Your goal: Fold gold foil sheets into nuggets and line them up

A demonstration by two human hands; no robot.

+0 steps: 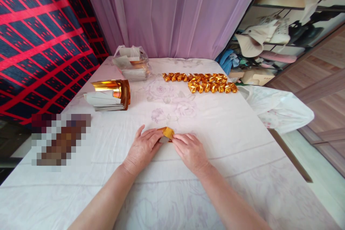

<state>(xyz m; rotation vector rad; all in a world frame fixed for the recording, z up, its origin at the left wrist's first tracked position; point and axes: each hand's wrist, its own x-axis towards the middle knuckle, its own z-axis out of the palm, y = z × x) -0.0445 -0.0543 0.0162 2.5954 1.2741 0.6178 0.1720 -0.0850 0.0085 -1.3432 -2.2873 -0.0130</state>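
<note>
- The gold paper (pixel 167 133) lies on the table (pixel 242 172), pinched between both hands
- Left hand (pixel 142 148) grips its near-left edge with the fingertips
- Right hand (pixel 191 151) holds its right side
- Folded gold pieces (pixel 201 82) sit in rows well beyond

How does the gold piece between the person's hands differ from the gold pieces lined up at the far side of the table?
The gold paper piece is single and pinched between the left hand and right hand; the folded gold pieces are many and untouched. The held piece lies near the person, while the others sit far back in two rows. The held piece looks flatter, with a pale side showing; the others look puffed and all gold. Both share the same shiny gold foil.
</note>
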